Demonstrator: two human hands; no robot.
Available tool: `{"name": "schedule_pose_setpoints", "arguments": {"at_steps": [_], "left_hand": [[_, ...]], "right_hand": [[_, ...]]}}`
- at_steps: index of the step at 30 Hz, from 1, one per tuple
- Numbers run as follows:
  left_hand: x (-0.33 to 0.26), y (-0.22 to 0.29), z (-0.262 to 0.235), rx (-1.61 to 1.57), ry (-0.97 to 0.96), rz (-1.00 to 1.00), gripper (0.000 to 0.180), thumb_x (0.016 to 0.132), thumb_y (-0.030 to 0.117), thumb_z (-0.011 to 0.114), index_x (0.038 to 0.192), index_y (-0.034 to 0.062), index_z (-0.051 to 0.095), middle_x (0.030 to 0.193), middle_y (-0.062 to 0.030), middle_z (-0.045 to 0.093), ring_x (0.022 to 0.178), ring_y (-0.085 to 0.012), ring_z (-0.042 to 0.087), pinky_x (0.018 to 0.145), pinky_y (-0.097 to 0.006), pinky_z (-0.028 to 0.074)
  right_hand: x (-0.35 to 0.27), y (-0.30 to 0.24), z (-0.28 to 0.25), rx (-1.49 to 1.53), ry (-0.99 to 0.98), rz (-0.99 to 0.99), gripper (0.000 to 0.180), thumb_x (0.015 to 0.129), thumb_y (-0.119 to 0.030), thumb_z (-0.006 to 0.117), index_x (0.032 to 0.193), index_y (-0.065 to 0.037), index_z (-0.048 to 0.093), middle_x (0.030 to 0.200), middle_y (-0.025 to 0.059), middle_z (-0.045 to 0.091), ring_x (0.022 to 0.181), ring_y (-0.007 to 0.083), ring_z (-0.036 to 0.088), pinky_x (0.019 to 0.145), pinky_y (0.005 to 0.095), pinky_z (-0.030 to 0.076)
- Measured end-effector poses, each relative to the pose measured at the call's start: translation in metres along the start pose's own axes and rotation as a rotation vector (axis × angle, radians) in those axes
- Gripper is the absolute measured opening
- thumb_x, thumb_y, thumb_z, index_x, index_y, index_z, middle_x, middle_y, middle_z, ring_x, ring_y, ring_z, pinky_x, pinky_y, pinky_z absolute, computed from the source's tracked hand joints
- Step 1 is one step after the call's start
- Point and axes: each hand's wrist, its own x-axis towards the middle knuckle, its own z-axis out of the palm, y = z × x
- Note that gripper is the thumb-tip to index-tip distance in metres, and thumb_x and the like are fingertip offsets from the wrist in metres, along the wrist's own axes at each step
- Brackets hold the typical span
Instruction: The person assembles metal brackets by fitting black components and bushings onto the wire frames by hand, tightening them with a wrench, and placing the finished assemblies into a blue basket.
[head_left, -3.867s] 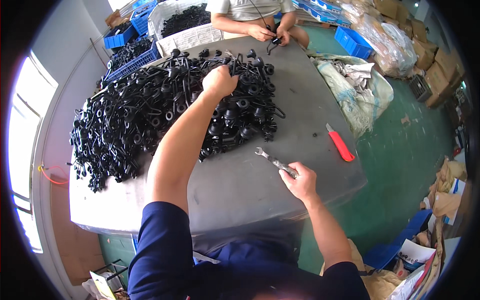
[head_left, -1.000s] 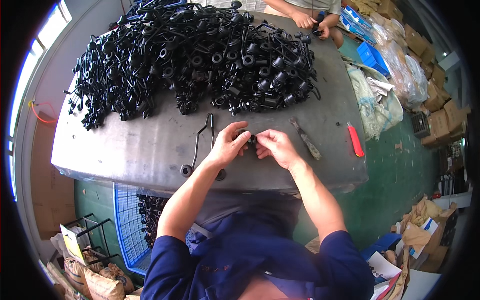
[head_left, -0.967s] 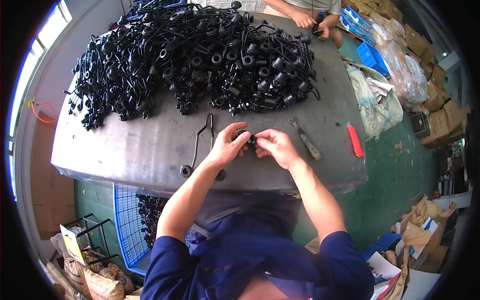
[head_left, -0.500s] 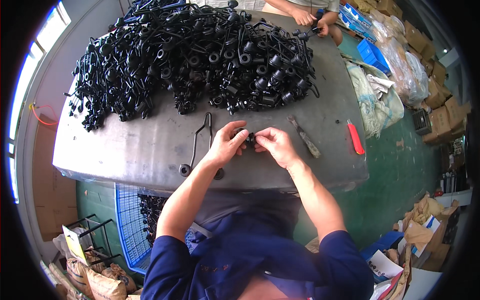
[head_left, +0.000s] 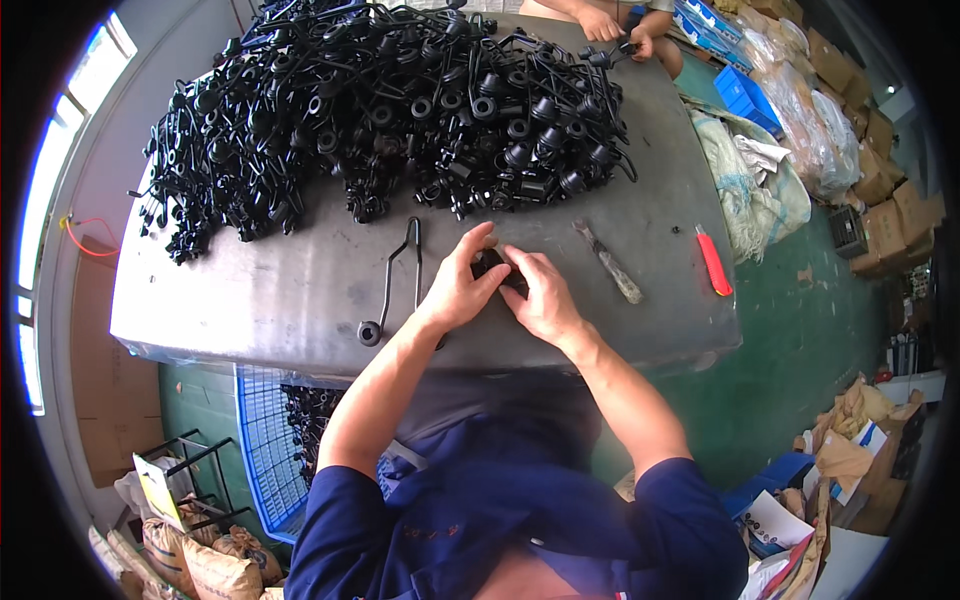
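Both hands, left hand (head_left: 462, 290) and right hand (head_left: 540, 298), pinched one small black fitting (head_left: 490, 265) together, braced low over the surface (head_left: 250, 290) for steadiness.

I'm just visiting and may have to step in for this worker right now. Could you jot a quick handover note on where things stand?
Left hand and right hand: both pinch one small black part between them, just above the grey table.
Things: a big heap of black wire parts covers the far half of the table. One bent wire piece lies alone left of the hands. A metal tool and a red-handled knife lie to the right, untouched.
Done: cannot tell how many parts are finished.
Left: the heap looks large.
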Motion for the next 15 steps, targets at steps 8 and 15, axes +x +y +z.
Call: {"name": "schedule_pose_setpoints", "arguments": {"at_steps": [8,15], "left_hand": [[-0.003,-0.002,-0.002,0.011,-0.07,0.053,0.068,0.09,0.012,0.07,0.147,0.0058,0.034,0.129,-0.0151,0.058,0.11,-0.019,0.056,0.094,-0.033,0.047],[-0.012,0.06,-0.032,0.29,-0.226,-0.056,0.079,0.081,0.023,0.077,0.144,-0.0017,0.037,0.129,-0.0253,0.056,0.113,-0.0311,0.06,0.096,-0.04,0.049]], "right_hand": [[0.0,-0.024,-0.039,-0.038,-0.027,0.048,0.06,0.074,0.003,0.073,0.131,-0.003,0.053,0.117,0.0141,0.063,0.101,0.03,0.062,0.086,0.0366,0.054],[-0.006,-0.031,-0.014,0.075,-0.151,-0.037,0.042,0.076,-0.003,0.075,0.116,-0.004,0.062,0.117,0.015,0.062,0.101,0.0313,0.065,0.084,0.0374,0.055]]}}
